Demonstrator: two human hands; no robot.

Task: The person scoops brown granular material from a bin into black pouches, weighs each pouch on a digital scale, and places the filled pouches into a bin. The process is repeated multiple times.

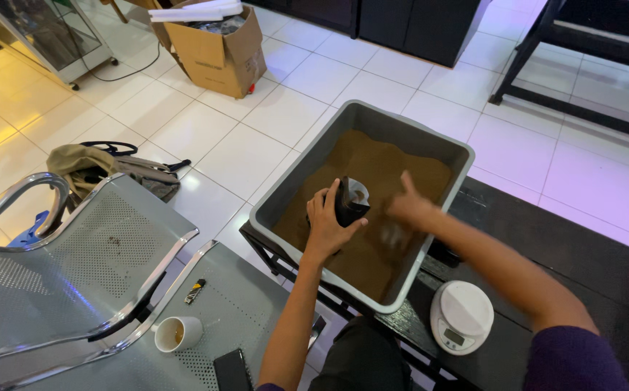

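Shop floor: scale (462, 316), powder tub (372, 119)

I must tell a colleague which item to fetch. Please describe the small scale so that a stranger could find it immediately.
Start at the big grey tub of brown powder on the dark table. Just beside its near corner, on that table, lies the scale. It is the only round white thing there, with a small display at its front edge.

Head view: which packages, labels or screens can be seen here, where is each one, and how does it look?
Cardboard box: brown, open, on the white floor at upper left; dark print on its side.
Kitchen scale: round, white, on the dark table beside the grey tub; small grey screen at its front.
Phone: black, flat, on the metal bench, screen dark.
Pouch: small, dark, held by the left hand over brown powder.
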